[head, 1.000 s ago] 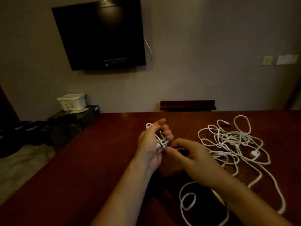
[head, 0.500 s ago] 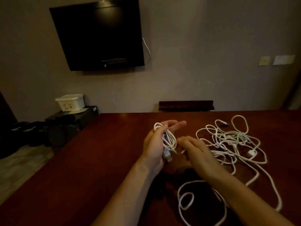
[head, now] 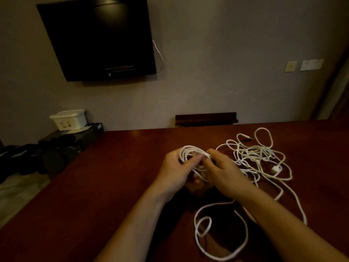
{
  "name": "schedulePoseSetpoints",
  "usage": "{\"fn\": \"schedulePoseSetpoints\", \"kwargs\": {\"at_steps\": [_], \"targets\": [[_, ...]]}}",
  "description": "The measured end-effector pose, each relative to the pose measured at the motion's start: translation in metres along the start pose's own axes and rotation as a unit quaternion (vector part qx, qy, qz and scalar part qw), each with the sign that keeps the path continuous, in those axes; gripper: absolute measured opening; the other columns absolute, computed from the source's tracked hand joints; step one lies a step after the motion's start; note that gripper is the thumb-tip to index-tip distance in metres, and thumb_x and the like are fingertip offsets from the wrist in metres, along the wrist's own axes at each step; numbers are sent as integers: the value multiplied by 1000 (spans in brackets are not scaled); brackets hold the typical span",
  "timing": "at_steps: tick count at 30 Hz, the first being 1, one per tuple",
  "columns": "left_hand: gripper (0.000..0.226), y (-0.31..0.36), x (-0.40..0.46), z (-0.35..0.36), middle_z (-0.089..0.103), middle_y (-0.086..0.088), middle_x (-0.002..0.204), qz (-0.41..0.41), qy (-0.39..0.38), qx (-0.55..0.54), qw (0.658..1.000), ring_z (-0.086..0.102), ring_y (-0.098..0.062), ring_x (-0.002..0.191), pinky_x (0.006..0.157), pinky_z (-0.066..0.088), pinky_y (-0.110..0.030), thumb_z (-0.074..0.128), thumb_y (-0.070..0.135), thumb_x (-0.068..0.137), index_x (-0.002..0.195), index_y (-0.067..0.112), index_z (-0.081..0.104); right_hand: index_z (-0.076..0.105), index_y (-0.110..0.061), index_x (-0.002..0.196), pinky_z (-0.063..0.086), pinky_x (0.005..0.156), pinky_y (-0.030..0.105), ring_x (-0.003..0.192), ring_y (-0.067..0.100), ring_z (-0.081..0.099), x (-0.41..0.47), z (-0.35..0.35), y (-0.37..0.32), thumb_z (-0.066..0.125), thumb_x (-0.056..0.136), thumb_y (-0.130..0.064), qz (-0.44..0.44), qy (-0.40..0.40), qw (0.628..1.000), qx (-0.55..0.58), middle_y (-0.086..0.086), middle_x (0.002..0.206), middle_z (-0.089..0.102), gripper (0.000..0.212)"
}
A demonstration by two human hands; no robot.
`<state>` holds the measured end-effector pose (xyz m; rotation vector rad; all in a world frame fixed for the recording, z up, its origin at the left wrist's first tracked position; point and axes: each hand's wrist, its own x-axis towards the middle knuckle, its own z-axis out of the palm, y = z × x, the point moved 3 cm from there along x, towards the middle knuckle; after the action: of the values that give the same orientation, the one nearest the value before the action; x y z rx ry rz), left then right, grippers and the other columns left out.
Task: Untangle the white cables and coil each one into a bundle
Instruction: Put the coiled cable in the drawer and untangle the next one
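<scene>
Above the dark reddish-brown wooden table (head: pixel 117 186), both hands meet over a small coil of thin white cable (head: pixel 190 154). The left hand (head: pixel 174 173) has its fingers curled round the coil's left side, with the loops arching over its fingertips and 1 finger reaching across toward the other hand. The right hand (head: pixel 223 173) closes on the coil's right side, its fingertips bent in and pinching the strands at the top (just where thumb meets cable is hidden behind the knuckles). The 2 hands touch at the fingertips.

Just right of the coil, on the table, lies a loose tangled heap of white cables (head: pixel 258 157) with a small white plug block (head: pixel 276 169) at its right edge. A long thicker white cable (head: pixel 222 233) runs from that heap under the right forearm and makes open loops on the table nearer the person than the coil.

Beyond the table, a black flat screen (head: pixel 98 38) hangs on the wall, up and left of the coil.
</scene>
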<state>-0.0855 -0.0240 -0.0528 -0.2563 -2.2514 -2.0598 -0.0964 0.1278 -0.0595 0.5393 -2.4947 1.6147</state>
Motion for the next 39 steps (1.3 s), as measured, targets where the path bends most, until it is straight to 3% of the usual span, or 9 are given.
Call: {"fn": "schedulePoseSetpoints", "kwargs": {"at_steps": [4, 8, 13, 16, 22, 25, 27, 31, 39], "targets": [[12, -8, 3, 1, 78, -11, 96, -32, 35, 17, 999, 76, -24, 85, 70, 62, -34, 62, 12, 105, 107, 10, 73, 54, -32, 89, 47, 76, 38, 87, 18, 59, -1, -3, -2, 51, 107, -27, -4, -5, 996, -89, -1, 96, 56, 19], [22, -12, 5, 6, 77, -11, 97, -86, 51, -19, 995, 75, -22, 88, 73, 62, -36, 50, 9, 108, 109, 8, 72, 57, -31, 95, 54, 70, 42, 78, 18, 66, -4, -3, -5, 51, 106, -24, 17, -11, 995, -93, -2, 85, 67, 14], [33, -8, 3, 13, 79, -13, 89, -109, 80, -85, 987, 77, -28, 82, 69, 63, -41, 46, 14, 107, 98, 9, 77, 54, -30, 101, 57, 60, 40, 78, 21, 69, -3, 0, -7, 46, 110, -29, 51, -39, 998, -13, 2, 88, 67, 12], [33, -5, 5, 9, 80, -13, 92, -115, 77, -143, 980, 77, -24, 81, 67, 61, -35, 47, 14, 109, 100, 8, 79, 58, -34, 110, 63, 74, 42, 85, 15, 74, 0, 0, -3, 51, 109, -30, 58, -26, 998, 24, -2, 95, 73, 9], [43, -5, 4, 12, 78, -10, 78, -121, 61, -114, 984, 75, -19, 68, 59, 59, -31, 41, -7, 99, 86, 10, 79, 66, -30, 103, 65, 71, 45, 79, 17, 76, 3, 0, 4, 60, 104, -30, 78, 29, 996, 42, -1, 88, 76, 7], [46, -8, 5, 10, 80, -7, 85, -115, 60, -59, 990, 77, -26, 80, 71, 62, -38, 44, -2, 97, 83, 16, 83, 62, -30, 120, 60, 62, 25, 83, 9, 74, 2, 3, 2, 64, 103, -32, 72, 8, 995, 68, -7, 103, 72, 17], [39, -7, 4, 9, 75, -13, 76, -130, 73, -77, 986, 72, -29, 67, 64, 61, -37, 46, -8, 90, 78, 8, 79, 67, -28, 117, 53, 54, 21, 77, 10, 73, 1, 1, 0, 61, 105, -28, 46, -3, 997, 53, -7, 96, 73, 14], [24, -3, 1, 6, 79, -15, 95, -172, 21, -161, 972, 77, -22, 77, 68, 65, -32, 53, -12, 95, 105, -9, 75, 73, -18, 92, 43, 40, 25, 48, 18, 59, 2, -7, 6, 60, 105, -31, 68, -11, 997, 46, -2, 64, 65, 23], [26, -4, 0, 6, 73, -21, 106, -176, -62, -219, 958, 74, -22, 88, 80, 64, -30, 55, 7, 106, 121, -10, 67, 74, -16, 88, 51, 49, 35, 55, 36, 64, 6, -18, 8, 59, 106, -19, 57, -9, 998, 5, 21, 80, 71, 23]]}}
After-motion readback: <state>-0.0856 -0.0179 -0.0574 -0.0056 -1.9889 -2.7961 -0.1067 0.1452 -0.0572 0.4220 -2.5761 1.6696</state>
